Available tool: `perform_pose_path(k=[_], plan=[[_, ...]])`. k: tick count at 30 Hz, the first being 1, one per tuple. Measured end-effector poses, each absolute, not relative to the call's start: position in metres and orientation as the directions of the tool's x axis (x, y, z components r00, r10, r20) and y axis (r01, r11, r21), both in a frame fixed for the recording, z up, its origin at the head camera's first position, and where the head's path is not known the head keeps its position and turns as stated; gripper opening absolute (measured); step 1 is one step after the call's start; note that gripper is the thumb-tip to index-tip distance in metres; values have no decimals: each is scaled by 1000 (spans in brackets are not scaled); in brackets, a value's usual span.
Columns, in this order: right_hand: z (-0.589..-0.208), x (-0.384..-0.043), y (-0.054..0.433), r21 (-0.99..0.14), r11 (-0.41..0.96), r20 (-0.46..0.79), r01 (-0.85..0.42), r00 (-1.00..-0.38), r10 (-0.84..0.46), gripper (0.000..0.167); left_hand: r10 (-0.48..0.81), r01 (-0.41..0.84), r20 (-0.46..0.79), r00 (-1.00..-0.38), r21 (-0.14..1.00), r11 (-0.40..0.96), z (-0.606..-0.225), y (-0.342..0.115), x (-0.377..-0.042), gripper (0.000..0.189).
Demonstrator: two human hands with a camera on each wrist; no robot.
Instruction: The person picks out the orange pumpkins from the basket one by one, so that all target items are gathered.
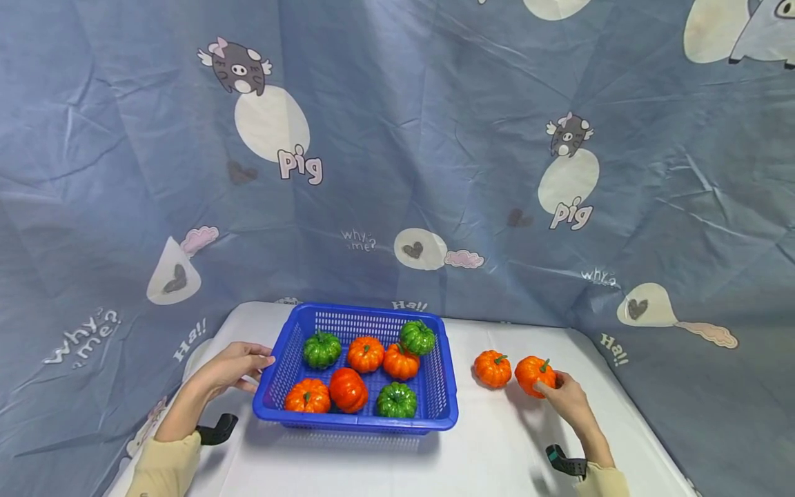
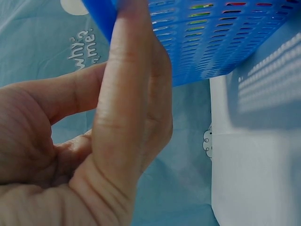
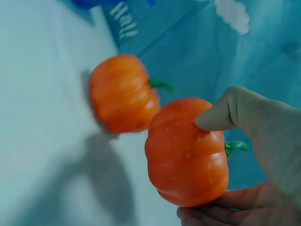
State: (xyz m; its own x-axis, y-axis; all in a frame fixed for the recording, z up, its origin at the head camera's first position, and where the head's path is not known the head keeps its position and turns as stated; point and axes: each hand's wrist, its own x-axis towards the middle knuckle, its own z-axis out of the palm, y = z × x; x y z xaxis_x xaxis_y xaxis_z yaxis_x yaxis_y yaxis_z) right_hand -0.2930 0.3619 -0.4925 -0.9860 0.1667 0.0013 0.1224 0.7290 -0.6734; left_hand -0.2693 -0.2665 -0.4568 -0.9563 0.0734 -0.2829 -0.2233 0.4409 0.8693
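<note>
A blue plastic basket (image 1: 354,422) holds several small toy pumpkins, some orange like this one (image 1: 307,396) and some green like this one (image 1: 322,350). At its left side, my left hand (image 1: 232,364) touches the rim with its fingertips; in the left wrist view a nearly straight finger (image 2: 123,94) reaches up to the blue rim. My right hand (image 1: 566,395) grips an orange pumpkin (image 3: 186,155) with a green stem, thumb on one side and fingers on the other. Close beside it, a second orange pumpkin (image 1: 493,368) sits on the white table.
A white cloth (image 1: 491,449) covers the table. Behind and around it hangs a blue curtain (image 1: 373,172) with pig prints. Both wrists wear black straps, one at the left wrist (image 1: 217,429) and one at the right wrist (image 1: 566,462).
</note>
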Motion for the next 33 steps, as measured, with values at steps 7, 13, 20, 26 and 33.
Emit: perform_pose_path(k=[7, 13, 20, 26, 33], plan=[[-515, -301, 366, -675, 717, -50, 172, -981, 188, 73, 70, -219, -277, -958, 870, 442, -457, -266, -269, 52], [-521, -304, 363, -687, 698, -79, 201, -976, 204, 75, 82, -216, -274, -958, 882, 420, -457, -265, -268, 51], [-519, -305, 362, -682, 708, -84, 184, -981, 175, 77, 75, -214, -270, -960, 878, 428, -456, -266, -267, 50], [-513, -305, 361, -670, 719, -98, 186, -982, 163, 82, 75, -215, -270, -960, 881, 422, -457, -267, -269, 51], [-478, -300, 341, -653, 751, -8, 100, -992, 125, 78, 65, -221, -276, -959, 872, 437, -457, -266, -269, 51]])
